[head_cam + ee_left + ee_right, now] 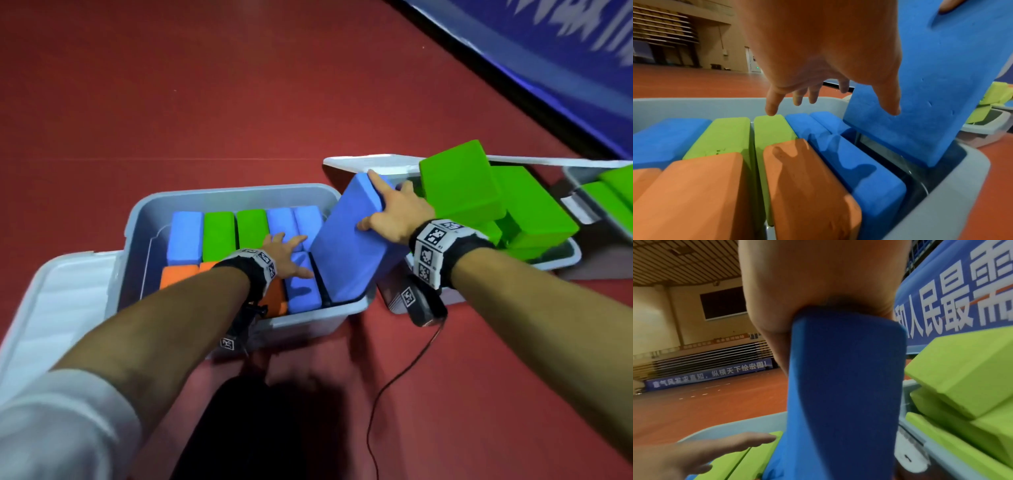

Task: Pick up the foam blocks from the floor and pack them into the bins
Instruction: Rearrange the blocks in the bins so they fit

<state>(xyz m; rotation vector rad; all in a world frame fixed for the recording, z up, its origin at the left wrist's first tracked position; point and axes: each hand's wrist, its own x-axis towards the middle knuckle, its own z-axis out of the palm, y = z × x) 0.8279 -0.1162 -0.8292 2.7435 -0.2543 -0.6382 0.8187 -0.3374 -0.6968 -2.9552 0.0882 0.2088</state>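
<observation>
My right hand [394, 212] grips a large blue foam block [352, 246] by its upper edge; the block leans tilted with its lower end inside the right side of the grey bin [236, 193]. In the right wrist view the blue block [844, 386] fills the middle, under my palm. My left hand [287, 253] hovers with straight spread fingers over the packed blocks, holding nothing. In the left wrist view the left hand's fingers [772, 104] point down at a green block [770, 129], with orange blocks [807, 186] and blue blocks [855, 170] standing on edge in rows.
A second grey bin [561, 257] on the right is piled with green blocks [459, 181]. A white lid [51, 308] lies left of the first bin and another white lid [370, 164] behind it. A black cable [404, 373] trails over the red floor. A blue banner [548, 68] runs at far right.
</observation>
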